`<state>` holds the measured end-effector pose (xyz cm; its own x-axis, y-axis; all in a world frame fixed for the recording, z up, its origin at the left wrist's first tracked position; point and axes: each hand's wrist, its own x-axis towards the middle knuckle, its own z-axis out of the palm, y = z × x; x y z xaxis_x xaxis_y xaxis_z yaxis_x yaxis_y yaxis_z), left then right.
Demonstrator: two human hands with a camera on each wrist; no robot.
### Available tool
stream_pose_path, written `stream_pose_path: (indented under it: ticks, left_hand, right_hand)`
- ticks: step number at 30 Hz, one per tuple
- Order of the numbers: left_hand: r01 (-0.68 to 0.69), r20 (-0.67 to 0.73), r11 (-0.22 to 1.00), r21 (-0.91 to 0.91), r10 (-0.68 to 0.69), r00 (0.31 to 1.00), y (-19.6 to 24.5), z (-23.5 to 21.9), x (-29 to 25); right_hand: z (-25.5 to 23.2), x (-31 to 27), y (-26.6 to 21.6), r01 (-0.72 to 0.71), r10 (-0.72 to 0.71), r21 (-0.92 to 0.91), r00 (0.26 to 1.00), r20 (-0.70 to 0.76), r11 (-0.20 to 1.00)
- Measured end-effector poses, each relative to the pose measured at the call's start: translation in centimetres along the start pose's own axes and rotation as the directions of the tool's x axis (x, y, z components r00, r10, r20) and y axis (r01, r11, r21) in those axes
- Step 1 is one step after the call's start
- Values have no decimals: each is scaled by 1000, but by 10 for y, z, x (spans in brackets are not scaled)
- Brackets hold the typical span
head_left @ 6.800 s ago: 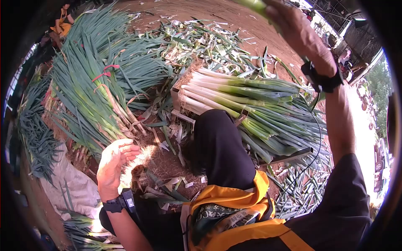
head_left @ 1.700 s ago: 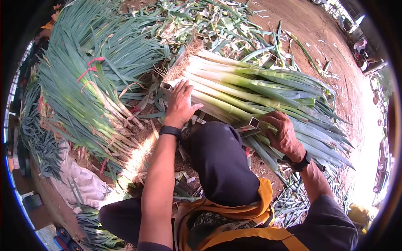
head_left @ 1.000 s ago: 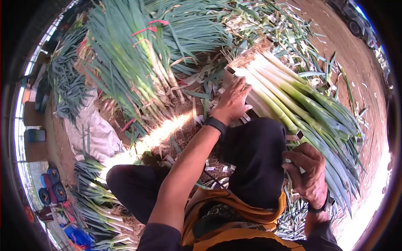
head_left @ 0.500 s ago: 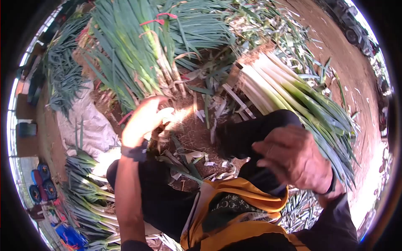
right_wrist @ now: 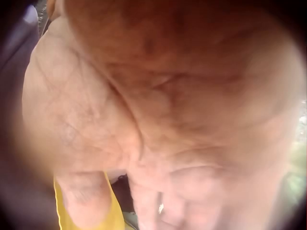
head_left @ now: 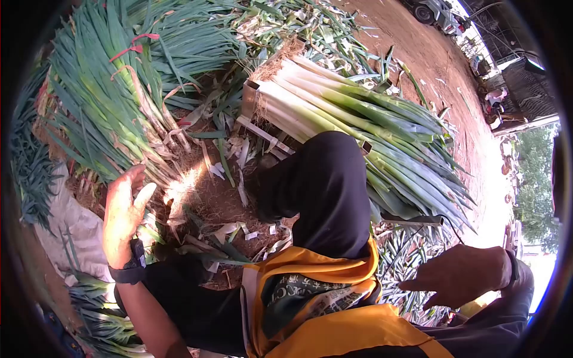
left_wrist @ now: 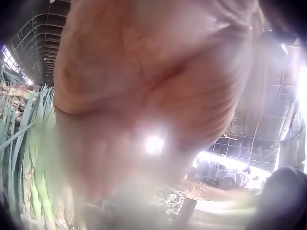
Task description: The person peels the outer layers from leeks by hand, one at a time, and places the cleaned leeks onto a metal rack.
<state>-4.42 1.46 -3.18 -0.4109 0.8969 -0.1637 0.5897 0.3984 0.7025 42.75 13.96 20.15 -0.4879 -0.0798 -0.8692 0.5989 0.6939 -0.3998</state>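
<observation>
Trimmed long green onions (head_left: 310, 98) lie side by side on a metal rack (head_left: 265, 132), white root ends at the left and green leaves to the right. To the left is a big heap of untrimmed green onions (head_left: 101, 101), with a red tie (head_left: 132, 49) round one bunch. My left hand (head_left: 122, 212) is beside that heap's lower root ends, thumb apart from the fingers; its palm (left_wrist: 148, 81) fills much of the left wrist view. At the lower right, my right hand (head_left: 462, 277) holds nothing, fingers extended; its palm (right_wrist: 182, 110) shows bare in the right wrist view.
My knee (head_left: 322, 185) stands between the heap and the rack. Peeled leaves (head_left: 286, 27) litter the ground behind, and cut leaf pieces (head_left: 412, 256) lie at the right. A pale sack (head_left: 74, 221) lies at the left. A cable (head_left: 456, 234) hangs near the rack's right end.
The right hand, raised with an onion earlier, later worked at the leaves on the rack, then withdrew to the lower right. The left hand left the rack's root end for the heap.
</observation>
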Motion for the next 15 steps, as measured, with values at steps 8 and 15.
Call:
stream_pose_path:
  ticks: [8,15]
  left_hand:
    - [-96,-172,976,198,131,976,-12,-5,-11]
    - [-70,-307,973,220,137,942,-21,-17,-12]
  right_hand:
    - [-91,15,-65,171,-481,-524,692,-539,834]
    - [-181,118,-157,364,-607,-499,304,-734,786]
